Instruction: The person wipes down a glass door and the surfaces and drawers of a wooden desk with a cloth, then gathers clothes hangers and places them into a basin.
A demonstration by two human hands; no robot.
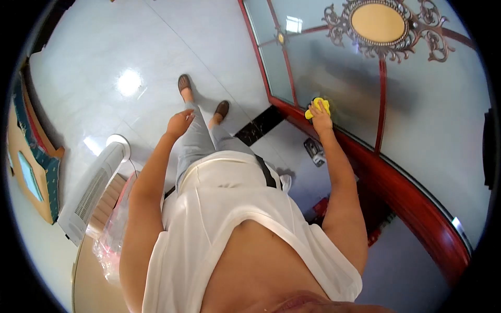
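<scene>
My right hand is closed on a bright yellow cloth, which bunches out past the fingers. It touches the lower part of a glass panel, just above the dark red wooden frame. The right arm reaches out to the side. My left hand hangs in front of my left thigh, fingers loosely bent, thumb a little apart, with nothing visible in it.
An ornate metal medallion sits on the glass. Behind my left arm stand a white tower appliance and a clear plastic-wrapped package. A patterned box lies at far left. Shoes are on the floor beside the frame.
</scene>
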